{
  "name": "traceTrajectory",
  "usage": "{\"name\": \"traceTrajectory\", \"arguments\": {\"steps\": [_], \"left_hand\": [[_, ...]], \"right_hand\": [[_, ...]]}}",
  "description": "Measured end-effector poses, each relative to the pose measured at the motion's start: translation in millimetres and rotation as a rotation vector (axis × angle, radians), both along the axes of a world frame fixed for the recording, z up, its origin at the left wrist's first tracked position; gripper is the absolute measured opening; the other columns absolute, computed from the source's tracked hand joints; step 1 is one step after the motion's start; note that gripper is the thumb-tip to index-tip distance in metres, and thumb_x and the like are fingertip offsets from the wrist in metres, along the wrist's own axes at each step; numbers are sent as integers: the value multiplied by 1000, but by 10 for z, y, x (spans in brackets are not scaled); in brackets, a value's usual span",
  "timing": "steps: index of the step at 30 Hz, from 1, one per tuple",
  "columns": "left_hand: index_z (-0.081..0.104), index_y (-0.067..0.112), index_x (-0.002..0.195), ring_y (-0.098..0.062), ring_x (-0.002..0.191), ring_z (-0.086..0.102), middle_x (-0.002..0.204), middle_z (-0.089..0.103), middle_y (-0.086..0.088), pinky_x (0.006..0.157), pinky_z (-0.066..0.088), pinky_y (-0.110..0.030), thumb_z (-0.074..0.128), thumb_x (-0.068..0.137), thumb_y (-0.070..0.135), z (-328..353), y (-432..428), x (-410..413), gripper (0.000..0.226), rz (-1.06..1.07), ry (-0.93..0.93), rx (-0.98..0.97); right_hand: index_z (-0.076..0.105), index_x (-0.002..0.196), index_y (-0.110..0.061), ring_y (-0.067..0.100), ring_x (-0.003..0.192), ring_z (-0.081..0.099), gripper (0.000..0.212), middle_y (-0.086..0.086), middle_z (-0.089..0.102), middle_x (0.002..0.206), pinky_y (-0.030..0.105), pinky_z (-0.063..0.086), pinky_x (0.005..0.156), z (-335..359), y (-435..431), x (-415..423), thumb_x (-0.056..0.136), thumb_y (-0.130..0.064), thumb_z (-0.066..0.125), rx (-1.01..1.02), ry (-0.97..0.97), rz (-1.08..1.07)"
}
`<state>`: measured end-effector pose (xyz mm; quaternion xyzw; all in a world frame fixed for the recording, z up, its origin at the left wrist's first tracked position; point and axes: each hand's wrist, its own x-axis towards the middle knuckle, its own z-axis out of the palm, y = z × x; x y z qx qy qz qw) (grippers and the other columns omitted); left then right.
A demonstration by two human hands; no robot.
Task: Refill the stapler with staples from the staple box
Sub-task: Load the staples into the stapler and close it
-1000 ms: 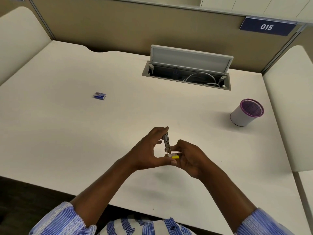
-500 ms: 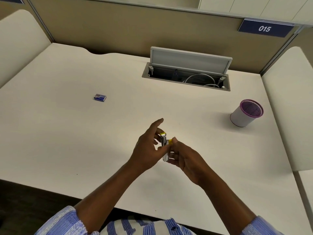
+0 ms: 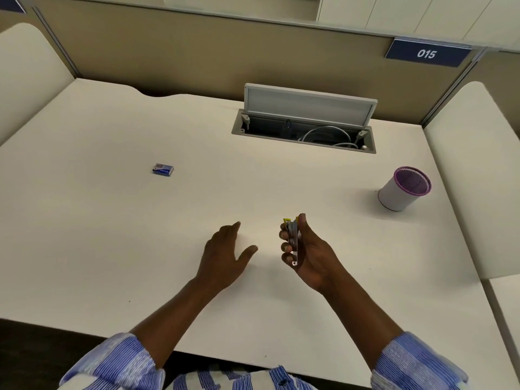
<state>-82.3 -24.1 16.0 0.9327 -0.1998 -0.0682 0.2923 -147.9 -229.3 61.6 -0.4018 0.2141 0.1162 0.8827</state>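
Holding the stapler (image 3: 292, 240) upright in my right hand (image 3: 308, 253), fingers curled round its metal body, I have my left hand (image 3: 225, 254) spread and empty beside it over the desk (image 3: 112, 235). Farther off, beyond and left of that hand, lies the staple box (image 3: 163, 169), untouched. Fetching staples and loading them remain, I judge.

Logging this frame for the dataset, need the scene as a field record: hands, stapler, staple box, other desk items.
left hand: open, empty, above the desk
right hand: shut on stapler
stapler: small, metal with yellow tip, held off the desk
staple box: blue, on desk far left, untouched
pen cup: white, purple rim, right side
cable hatch: lid up, white cables inside
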Motion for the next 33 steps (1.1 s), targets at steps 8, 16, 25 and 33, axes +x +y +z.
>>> {"name": "traceTrajectory", "arguments": {"steps": [8, 16, 25, 33], "left_hand": [[53, 4, 141, -36, 133, 52, 149, 50, -17, 109, 44, -48, 17, 99, 64, -323, 359, 160, 82, -168, -169, 321], [40, 9, 152, -33, 144, 41, 160, 36, -15, 117, 34, -48, 18, 101, 60, -452, 441, 164, 75, -234, -156, 346], [36, 10, 154, -31, 146, 37, 162, 32, -14, 119, 23, -44, 34, 100, 56, -521, 485, 185, 71, -261, -175, 328], [33, 10, 155, -31, 148, 35, 163, 29, -14, 120, 19, -44, 33, 100, 56, -549, 492, 190, 72, -267, -185, 321]], "right_hand": [[61, 100, -18, 7, 52, 39, 44, -7, 50, 77, 20, 28, 45, -38, 26, 202, 95, -61, 53, -56, 40, -77], [62, 99, -17, 6, 50, 38, 49, -8, 52, 73, 19, 27, 42, -176, -89, 385, 87, -64, 61, -161, 105, -200], [63, 89, -19, 6, 46, 37, 43, -9, 55, 68, 18, 27, 39, -349, -334, 588, 89, -62, 62, -336, 249, -355], [60, 84, -17, 8, 46, 39, 40, -5, 54, 70, 23, 30, 44, -448, -583, 689, 95, -56, 58, -573, 321, -424]]}}
